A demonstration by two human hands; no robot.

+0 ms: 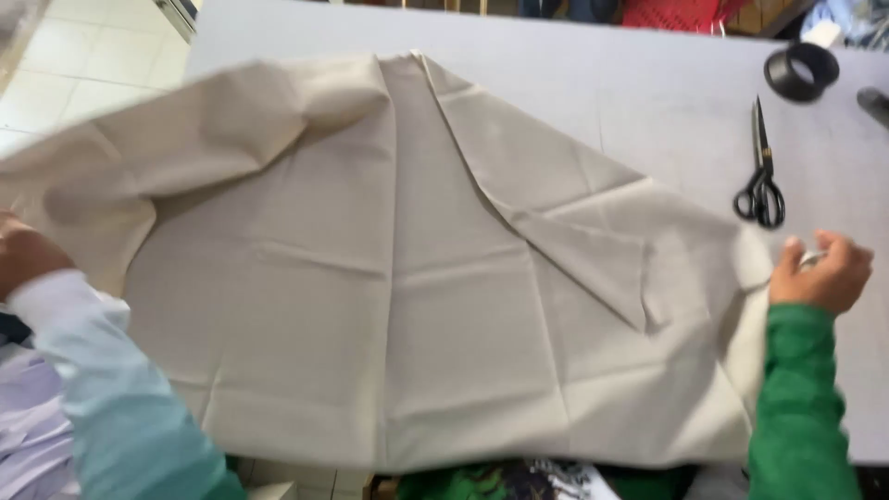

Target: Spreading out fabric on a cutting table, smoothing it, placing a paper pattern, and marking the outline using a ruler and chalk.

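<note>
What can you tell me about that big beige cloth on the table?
The cloth is a large beige woven sheet, creased with fold lines, spread over the grey table. Its near edge hangs past the table's front. The left hand lifts its left side, which billows; the right hand grips its right corner. One flap lies folded over near the right.

Black-handled metal scissors [761, 176] lie closed on the grey table [648, 83], near a black ring-shaped tape roll [801, 71].

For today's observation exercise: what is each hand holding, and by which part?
Both hold the beige cloth: the left hand at its raised left edge, the right hand at its right corner.
</note>
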